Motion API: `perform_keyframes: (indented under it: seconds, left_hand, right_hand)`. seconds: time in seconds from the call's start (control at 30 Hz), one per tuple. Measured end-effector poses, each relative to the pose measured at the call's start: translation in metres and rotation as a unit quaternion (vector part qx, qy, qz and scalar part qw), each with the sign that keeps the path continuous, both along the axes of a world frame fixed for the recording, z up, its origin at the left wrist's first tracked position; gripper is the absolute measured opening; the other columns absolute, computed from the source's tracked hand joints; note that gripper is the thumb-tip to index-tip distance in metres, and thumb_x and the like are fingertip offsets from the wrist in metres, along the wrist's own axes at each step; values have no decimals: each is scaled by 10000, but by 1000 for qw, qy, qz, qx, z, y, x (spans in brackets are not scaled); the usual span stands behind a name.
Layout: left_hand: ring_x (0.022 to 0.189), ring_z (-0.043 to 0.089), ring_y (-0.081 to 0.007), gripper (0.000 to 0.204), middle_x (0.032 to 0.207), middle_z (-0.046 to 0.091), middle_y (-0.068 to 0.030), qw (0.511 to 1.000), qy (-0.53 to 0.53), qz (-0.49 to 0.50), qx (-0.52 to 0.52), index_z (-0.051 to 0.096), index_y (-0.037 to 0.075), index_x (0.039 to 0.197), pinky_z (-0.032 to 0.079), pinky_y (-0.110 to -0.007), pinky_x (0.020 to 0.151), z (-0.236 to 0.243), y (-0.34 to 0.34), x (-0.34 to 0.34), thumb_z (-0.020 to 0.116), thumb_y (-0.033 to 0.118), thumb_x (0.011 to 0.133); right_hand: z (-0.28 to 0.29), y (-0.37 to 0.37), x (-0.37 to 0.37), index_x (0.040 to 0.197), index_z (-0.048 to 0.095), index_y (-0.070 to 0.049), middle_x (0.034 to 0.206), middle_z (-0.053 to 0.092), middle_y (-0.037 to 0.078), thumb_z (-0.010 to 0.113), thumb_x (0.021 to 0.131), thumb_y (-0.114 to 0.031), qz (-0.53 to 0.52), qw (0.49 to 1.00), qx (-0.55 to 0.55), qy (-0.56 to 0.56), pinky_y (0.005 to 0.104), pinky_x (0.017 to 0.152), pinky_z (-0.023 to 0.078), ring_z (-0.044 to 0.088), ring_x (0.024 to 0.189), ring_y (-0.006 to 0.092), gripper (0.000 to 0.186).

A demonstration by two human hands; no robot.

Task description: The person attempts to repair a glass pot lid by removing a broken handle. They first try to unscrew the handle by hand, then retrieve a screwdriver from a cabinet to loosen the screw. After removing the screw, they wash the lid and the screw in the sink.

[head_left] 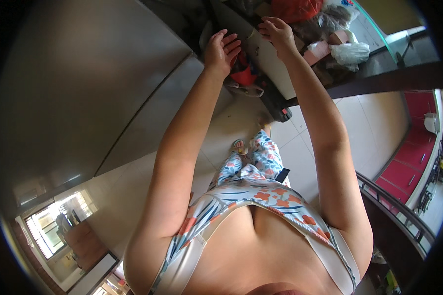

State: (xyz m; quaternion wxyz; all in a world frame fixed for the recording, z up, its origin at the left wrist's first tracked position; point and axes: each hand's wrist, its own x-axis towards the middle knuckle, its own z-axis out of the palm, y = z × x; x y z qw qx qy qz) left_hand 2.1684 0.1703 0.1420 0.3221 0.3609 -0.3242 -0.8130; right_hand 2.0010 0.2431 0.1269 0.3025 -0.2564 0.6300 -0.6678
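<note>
Both of my arms reach forward, well apart. My left hand (221, 52) is raised with its fingers spread and holds nothing; it is nearest to the grey cabinet-like surface (108, 73) and a red item (244, 75) below. My right hand (278, 36) is open too, its fingers stretched toward the left and nothing in them. It hovers by a pale panel (270, 61), beside a shelf with a red plastic bag (296, 8) and small pink boxes (317, 52). I cannot tell whether it touches the panel.
A white plastic bag (350, 53) lies on the shelf near a glass edge (376, 29). A long black case (276, 104) stands on the tiled floor (300, 123) ahead of my feet. Red cabinets (409, 152) line the far right, behind a dark railing (398, 211).
</note>
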Motion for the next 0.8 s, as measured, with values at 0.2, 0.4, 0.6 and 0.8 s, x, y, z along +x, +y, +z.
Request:
perform_keyframes:
  seconds: [0.2,0.4,0.6,0.8]
  left_hand:
    - [939,593,-280,379,1076,609,-103,998,21,48,30,457,117,1228,478,-423,845,7,-48,-43,520,287,895]
    - [838,544,-165,449,1106,526,-25,989,15,147,13,384,190,1306,444,-335,731,-5,-77,-137,485,278,878]
    - [1037,503,-269,494,1216,473,-109,984,57,163,38,333,150,1340,368,-416,930,-9,-93,-172,486,228,877]
    - [1049,513,-281,491,1219,497,-133,986,47,160,17,343,149,1322,377,-417,933,-19,-110,-181,500,257,869]
  right_hand:
    - [21,-68,-31,1110,572,-17,879,642,70,559,907,-228,-5,998,-28,-53,286,640,505,606,727,145,293]
    - [-18,-159,-105,1323,371,-10,870,548,62,662,789,-481,15,992,34,-122,297,614,449,512,701,147,770]
    - [1,-234,-150,1360,272,-1,1029,504,111,673,707,-624,-21,980,27,-198,310,633,463,501,768,175,988]
    - [8,-279,-160,1070,579,-76,983,630,70,682,808,-403,54,954,-76,-285,323,665,499,614,839,204,431]
